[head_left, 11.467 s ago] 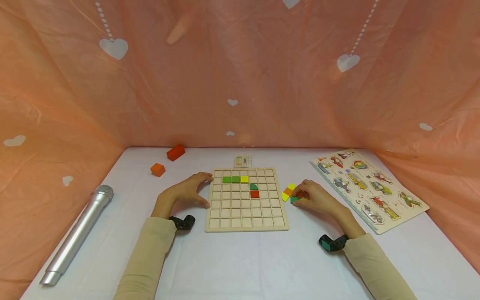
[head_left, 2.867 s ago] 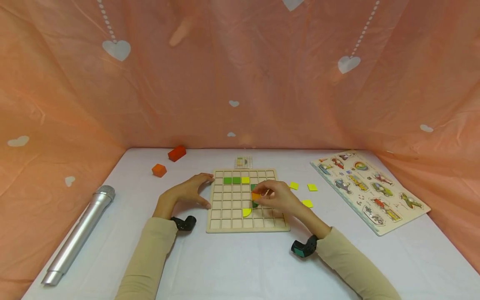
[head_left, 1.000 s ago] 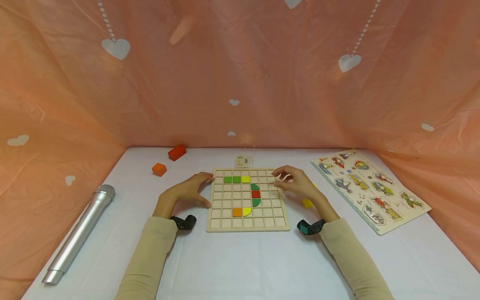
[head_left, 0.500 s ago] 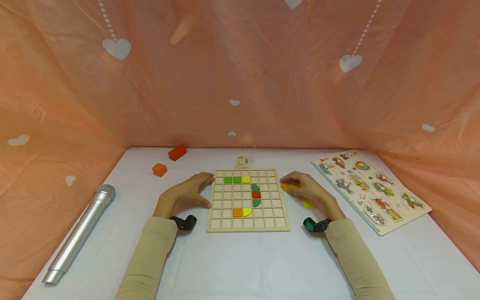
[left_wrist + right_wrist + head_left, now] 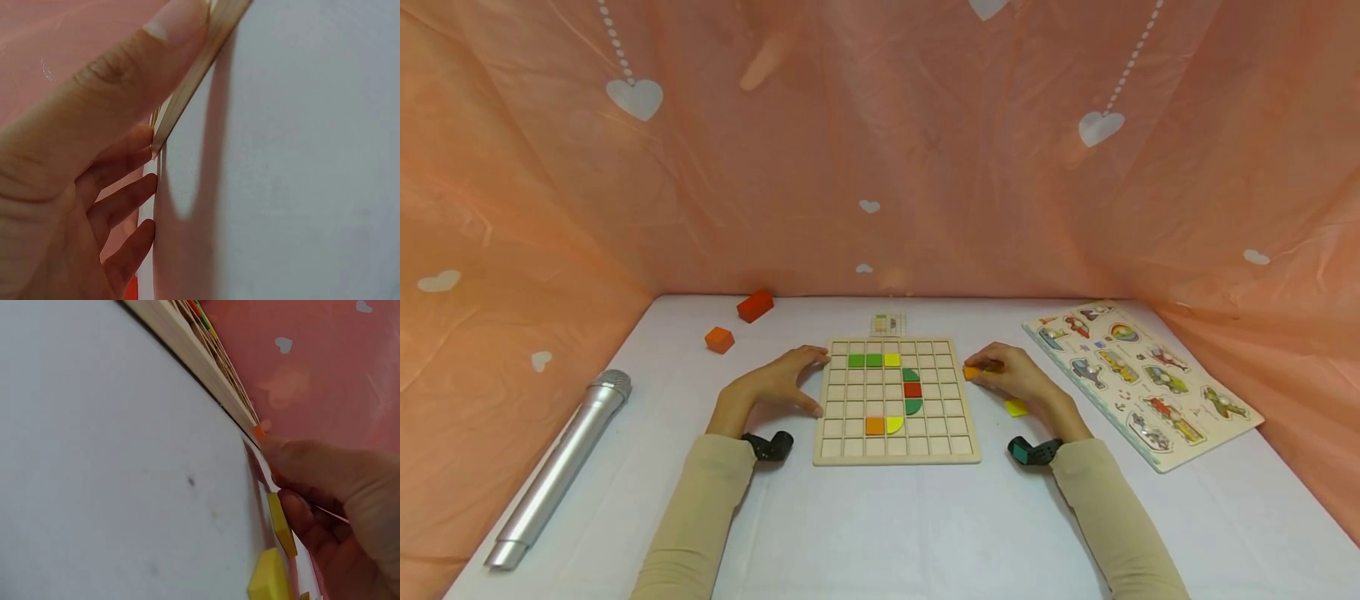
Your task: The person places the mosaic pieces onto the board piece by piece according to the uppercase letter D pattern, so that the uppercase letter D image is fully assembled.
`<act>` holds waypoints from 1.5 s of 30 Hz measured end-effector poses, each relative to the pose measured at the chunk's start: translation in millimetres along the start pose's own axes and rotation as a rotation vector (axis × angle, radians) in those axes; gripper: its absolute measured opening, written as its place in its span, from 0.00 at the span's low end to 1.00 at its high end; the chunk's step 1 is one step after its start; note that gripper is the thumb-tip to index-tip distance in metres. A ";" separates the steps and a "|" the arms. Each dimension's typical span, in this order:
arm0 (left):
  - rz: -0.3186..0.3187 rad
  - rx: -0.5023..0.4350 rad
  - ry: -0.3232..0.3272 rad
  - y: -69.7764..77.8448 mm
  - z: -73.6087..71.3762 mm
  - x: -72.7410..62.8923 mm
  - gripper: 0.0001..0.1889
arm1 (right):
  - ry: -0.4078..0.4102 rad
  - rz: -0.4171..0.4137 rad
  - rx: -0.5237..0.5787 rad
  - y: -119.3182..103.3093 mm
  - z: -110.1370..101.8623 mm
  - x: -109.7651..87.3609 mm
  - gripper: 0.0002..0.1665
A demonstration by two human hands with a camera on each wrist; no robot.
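My left hand (image 5: 778,380) rests at the left edge of a wooden grid board (image 5: 865,457), thumb and fingers spread along it. In the left wrist view its thumb (image 5: 125,69) touches the board's side. Several tiles sit in the grid: two green squares (image 5: 865,361), a yellow square (image 5: 892,360), two green rounded tiles (image 5: 911,376), a red square (image 5: 912,390), an orange square (image 5: 875,426) and a yellow rounded one (image 5: 894,425). Right of the board, my right hand (image 5: 1015,375) pinches an orange tile (image 5: 972,372) between thumb and fingers. Loose yellow tiles (image 5: 270,575) lie beneath it.
A small printed pattern card (image 5: 888,324) lies behind the board. A red block (image 5: 756,306) and an orange cube (image 5: 719,340) stand back left, a silver microphone (image 5: 561,467) at far left. A vehicle peg puzzle (image 5: 1138,379) lies at right.
A second green rounded tile, a yellow rounded tile and an orange square have come onto the board. My right hand has moved back right and taken an orange tile. My left hand stays put.
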State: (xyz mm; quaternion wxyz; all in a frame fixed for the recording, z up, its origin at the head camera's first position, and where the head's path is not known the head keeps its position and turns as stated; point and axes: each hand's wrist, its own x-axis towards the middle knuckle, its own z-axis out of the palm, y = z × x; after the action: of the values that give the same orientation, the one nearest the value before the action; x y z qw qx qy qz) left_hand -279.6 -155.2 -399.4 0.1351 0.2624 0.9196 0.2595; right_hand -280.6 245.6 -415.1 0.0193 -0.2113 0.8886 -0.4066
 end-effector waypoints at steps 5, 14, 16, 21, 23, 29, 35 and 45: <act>-0.015 0.008 -0.002 -0.6 0.4 0.8 0.47 | 0.065 -0.079 -0.065 -10.2 6.6 2.2 0.13; -0.020 -0.002 -0.001 1.2 -0.2 0.6 0.45 | 0.073 -0.215 -0.011 -61.6 44.5 9.6 0.11; -0.004 0.000 -0.002 1.7 -0.6 0.3 0.46 | 0.055 -0.257 -0.003 -72.5 55.8 10.2 0.11; 0.009 0.009 -0.008 1.7 -1.4 0.0 0.47 | 0.007 -0.336 0.000 -92.8 84.6 9.0 0.10; 0.006 0.010 -0.009 1.1 -1.7 -0.1 0.47 | -0.007 -0.335 0.017 -97.9 94.6 7.9 0.10; 0.029 0.028 -0.007 -0.3 -2.2 0.3 0.46 | -0.053 -0.327 0.091 -105.7 116.7 7.1 0.08; 0.034 0.028 -0.009 0.6 -2.3 0.4 0.46 | -0.035 -0.404 -0.009 -103.2 126.8 9.0 0.08; 0.034 0.029 -0.009 -0.1 -2.4 -0.2 0.46 | -0.015 -0.463 -0.076 -99.3 132.3 7.8 0.09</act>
State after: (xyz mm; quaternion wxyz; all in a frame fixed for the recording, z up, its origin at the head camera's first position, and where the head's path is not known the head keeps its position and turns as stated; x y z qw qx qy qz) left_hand -280.4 -156.4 -397.5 0.1309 0.2811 0.9180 0.2472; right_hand -224.6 90.4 -430.0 -0.0757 -0.4132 0.8310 -0.3646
